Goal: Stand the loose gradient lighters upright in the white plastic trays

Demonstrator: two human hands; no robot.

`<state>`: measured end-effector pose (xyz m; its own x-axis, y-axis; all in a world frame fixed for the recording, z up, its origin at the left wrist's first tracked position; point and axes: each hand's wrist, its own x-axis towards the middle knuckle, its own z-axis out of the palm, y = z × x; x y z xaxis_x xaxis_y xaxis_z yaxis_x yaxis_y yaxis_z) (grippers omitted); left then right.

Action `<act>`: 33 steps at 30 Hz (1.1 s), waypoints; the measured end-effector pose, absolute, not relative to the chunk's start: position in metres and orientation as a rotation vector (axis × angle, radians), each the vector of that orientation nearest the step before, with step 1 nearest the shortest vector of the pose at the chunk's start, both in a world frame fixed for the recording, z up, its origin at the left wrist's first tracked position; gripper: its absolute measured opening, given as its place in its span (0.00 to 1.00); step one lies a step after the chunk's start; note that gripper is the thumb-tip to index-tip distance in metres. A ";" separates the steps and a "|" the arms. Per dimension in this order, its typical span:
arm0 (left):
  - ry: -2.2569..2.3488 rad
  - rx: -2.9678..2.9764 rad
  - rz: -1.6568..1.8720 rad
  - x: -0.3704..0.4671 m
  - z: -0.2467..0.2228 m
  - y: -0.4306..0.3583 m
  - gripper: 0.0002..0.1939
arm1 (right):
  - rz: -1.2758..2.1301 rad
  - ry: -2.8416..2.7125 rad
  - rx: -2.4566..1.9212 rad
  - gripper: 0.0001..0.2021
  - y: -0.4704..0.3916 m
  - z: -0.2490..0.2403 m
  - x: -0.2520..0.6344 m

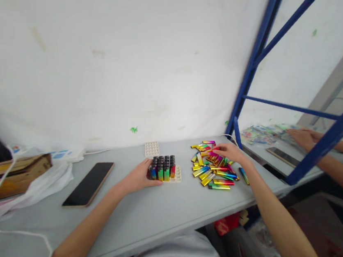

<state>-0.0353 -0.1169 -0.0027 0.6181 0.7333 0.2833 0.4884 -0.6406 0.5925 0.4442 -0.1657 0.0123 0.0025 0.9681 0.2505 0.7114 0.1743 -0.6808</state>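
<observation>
Several upright lighters (163, 168) with black tops and shiny coloured bodies stand in rows in a white tray with holes (178, 174). My left hand (142, 175) is wrapped around the left side of this tray, thumb in front and fingers behind. To the right lies a loose pile of metallic rainbow-coloured lighters (215, 171). My right hand (230, 152) reaches over the pile's upper right part, its fingertips pinched at a reddish lighter (216, 149). The fingertips partly cover that lighter.
An empty white tray with holes (151, 149) lies near the wall. At left are a phone (88, 185), a cardboard box (15, 175), a plastic bag (50, 183) and a white cable (3, 231). A blue metal frame (246, 78) stands at right; beyond it are another person's hands (304, 137).
</observation>
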 end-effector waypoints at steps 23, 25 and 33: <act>0.989 2.370 0.693 -0.035 -0.002 -0.119 0.34 | 0.920 -1.210 -1.060 0.28 -0.171 0.053 0.325; 0.995 2.368 0.686 -0.035 -0.001 -0.119 0.35 | 0.938 -1.188 -1.032 0.28 -0.174 0.055 0.310; 0.964 2.368 0.673 -0.035 -0.002 -0.120 0.37 | 1.156 -1.237 -0.894 0.30 -0.181 0.046 0.253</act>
<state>-0.0355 -0.1197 -0.0019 0.6285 0.7352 0.2538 0.4922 -0.6286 0.6022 0.2526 -0.1806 0.0456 -0.0452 0.9719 0.2312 -0.1651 0.2210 -0.9612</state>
